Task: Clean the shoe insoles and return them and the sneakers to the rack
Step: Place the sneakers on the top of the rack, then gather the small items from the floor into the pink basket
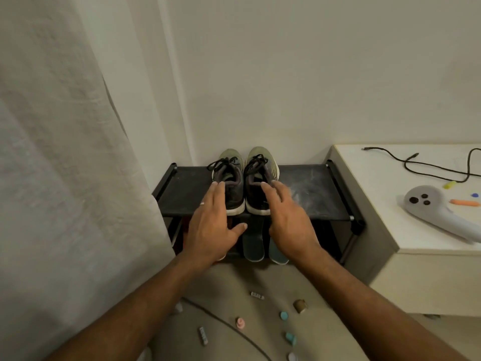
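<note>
Two dark sneakers with green toes stand side by side on the top shelf of the black shoe rack (187,188), heels toward me. The left sneaker (230,175) has my left hand (213,225) beside its heel, fingers straight and spread. At the heel of the right sneaker (257,178) my right hand (289,217) hovers, fingers straight, holding nothing. Below the shelf two insoles lean against the rack's front: a dark insole (253,244) and a teal insole (277,252), partly hidden by my right hand.
A white curtain (65,152) hangs at the left. A white cabinet (416,230) stands right of the rack, with a black cable (437,168), a grey controller (432,212) and small pieces on it. Small caps, a cork and a cord lie on the floor (260,316).
</note>
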